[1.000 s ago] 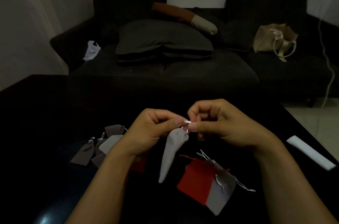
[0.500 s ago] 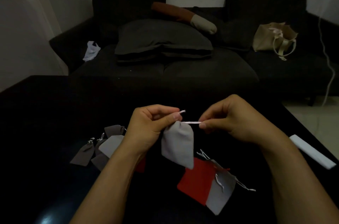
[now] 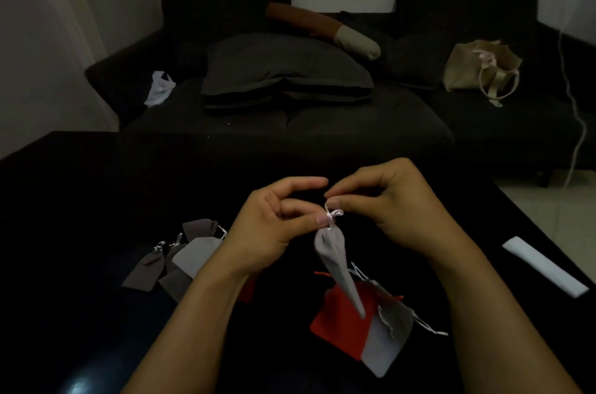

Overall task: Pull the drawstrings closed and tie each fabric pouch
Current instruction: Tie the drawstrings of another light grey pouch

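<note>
Small grey fabric pouch (image 3: 333, 260) hangs between both hands above the dark table (image 3: 96, 200), long axis near vertical, cinched neck up. Left hand (image 3: 274, 226) pinches the neck; right hand (image 3: 387, 203) pinches the pale drawstring loop (image 3: 332, 214). Knot sits equally near both.

A dark sofa (image 3: 322, 123) holds a grey cushion (image 3: 283, 71) and beige bag (image 3: 477, 68).
</note>
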{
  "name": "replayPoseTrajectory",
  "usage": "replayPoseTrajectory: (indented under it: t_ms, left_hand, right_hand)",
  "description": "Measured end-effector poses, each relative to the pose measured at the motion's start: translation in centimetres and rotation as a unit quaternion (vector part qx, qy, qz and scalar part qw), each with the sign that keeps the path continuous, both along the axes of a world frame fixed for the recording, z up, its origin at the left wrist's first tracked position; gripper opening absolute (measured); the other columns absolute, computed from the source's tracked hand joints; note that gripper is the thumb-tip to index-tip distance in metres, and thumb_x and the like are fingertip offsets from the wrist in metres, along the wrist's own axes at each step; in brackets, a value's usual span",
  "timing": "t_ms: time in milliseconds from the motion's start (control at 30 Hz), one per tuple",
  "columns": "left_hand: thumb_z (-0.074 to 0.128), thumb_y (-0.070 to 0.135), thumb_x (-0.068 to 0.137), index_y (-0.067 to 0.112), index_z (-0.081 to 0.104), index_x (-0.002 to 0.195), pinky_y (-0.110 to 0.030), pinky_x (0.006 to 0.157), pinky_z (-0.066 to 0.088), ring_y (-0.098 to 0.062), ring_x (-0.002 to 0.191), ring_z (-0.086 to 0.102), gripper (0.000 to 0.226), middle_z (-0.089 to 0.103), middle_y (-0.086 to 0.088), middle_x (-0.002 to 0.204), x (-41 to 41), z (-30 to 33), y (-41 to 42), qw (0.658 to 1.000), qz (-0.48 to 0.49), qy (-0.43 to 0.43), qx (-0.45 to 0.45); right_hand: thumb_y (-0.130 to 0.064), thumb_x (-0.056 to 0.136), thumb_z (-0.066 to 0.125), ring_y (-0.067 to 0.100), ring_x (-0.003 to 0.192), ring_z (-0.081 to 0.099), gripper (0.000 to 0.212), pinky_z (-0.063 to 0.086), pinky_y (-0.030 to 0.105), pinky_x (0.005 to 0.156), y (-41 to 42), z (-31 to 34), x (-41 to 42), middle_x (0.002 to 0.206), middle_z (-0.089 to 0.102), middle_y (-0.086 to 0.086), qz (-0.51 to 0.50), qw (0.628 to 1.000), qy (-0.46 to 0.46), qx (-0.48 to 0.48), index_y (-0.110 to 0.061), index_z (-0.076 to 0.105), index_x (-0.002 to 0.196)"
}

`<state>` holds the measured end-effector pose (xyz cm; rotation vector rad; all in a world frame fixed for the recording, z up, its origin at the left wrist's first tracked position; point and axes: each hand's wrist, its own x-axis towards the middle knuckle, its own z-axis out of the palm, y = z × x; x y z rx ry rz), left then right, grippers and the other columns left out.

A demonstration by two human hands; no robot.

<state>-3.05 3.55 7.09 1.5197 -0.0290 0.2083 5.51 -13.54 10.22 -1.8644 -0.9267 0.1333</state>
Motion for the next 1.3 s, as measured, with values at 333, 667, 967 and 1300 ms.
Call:
replayPoseTrajectory:
  t_ms: [333,667,967,1300]
  left_hand:
    - [0.067,0.003,0.082,0.012,0.073,0.096,-0.019,0.073,0.055,-0.012,0.084,0.074,0.017,0.077,-0.004,0.087,0.4,-0.4,-0.6,0.993,0.1,-0.062,0.012]
    - [0.064,0.005,0.091,0.009,0.071,0.094,-0.013,0.064,0.052,-0.003,0.075,0.071,0.009,0.074,0.006,0.08,0.6,-1.0,-1.6,0.977,0.183,-0.079,0.074]
    - [0.073,-0.001,0.08,0.012,0.073,0.089,-0.017,0.069,0.055,-0.011,0.078,0.074,0.016,0.077,-0.001,0.08,0.4,-0.5,-0.7,0.98,0.168,-0.106,0.022]
    - [0.074,0.003,0.081,0.018,0.076,0.096,-0.014,0.077,0.053,0.003,0.087,0.07,0.022,0.073,0.013,0.091,0.1,-0.8,0.5,0.894,0.167,-0.239,0.34]
  right_hand:
    - [-0.009,0.071,0.081,0.017,0.072,0.069,0.015,0.054,0.02,0.068,0.4,-0.4,-0.3,0.08,0.075,0.017,0.009,0.982,0.178,0.069,-0.001,0.075,0.082]
    - [-0.015,0.081,0.075,0.019,0.088,0.072,0.014,0.054,0.028,0.079,1.4,-1.6,-0.4,0.09,0.077,0.01,-0.019,0.968,0.234,0.088,-0.006,0.078,0.091]
    - [-0.017,0.09,0.065,0.029,0.095,0.066,0.023,0.049,0.04,0.09,1.3,-2.0,0.0,0.104,0.07,0.025,0.043,0.941,0.322,0.089,0.002,0.072,0.101]
    - [-0.022,0.097,0.057,0.01,0.062,0.05,0.026,0.036,0.023,0.057,1.2,-2.1,0.1,0.069,0.059,0.004,0.059,0.934,0.349,0.049,-0.009,0.073,0.08]
